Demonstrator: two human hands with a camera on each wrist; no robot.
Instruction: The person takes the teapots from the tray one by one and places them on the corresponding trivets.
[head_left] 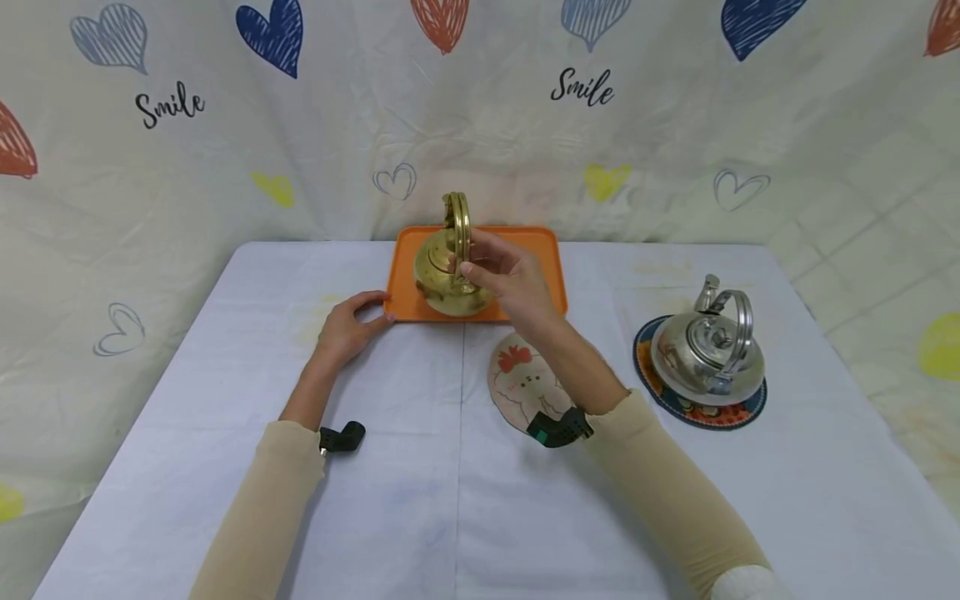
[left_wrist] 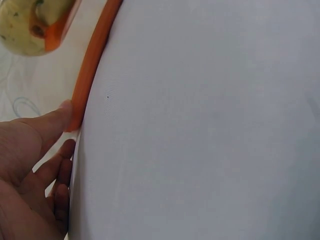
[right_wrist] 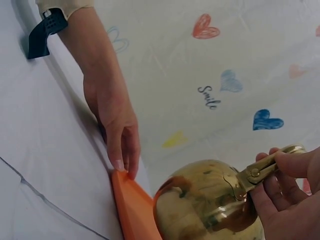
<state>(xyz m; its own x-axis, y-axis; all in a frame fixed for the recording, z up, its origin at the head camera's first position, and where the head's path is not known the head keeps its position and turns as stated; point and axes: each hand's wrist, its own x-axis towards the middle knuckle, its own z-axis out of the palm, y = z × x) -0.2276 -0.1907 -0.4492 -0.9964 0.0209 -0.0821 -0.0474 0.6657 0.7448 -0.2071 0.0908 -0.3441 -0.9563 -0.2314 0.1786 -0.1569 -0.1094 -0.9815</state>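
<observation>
My right hand (head_left: 513,279) grips the upright handle of a brass kettle (head_left: 438,287), thumb on the near side. In the left wrist view, a strip of pale backdrop shows between the kettle (left_wrist: 25,30) and the rim of the orange tray (head_left: 555,283), so it hangs just above that tray. The left hand (head_left: 347,329) lies at the tray's front left corner, its thumb and a fingertip touching the rim. From the right wrist, the same left hand (right_wrist: 117,130) reaches down to the orange corner, with the brass body (right_wrist: 200,200) beside it.
Right of the tray, a silver kettle (head_left: 701,362) stands on a round patterned mat (head_left: 690,413). Another round mat with a cartoon animal (head_left: 517,383) lies partly under my right forearm. A heart-printed backdrop (head_left: 330,150) hangs behind the table's white cloth (head_left: 405,500).
</observation>
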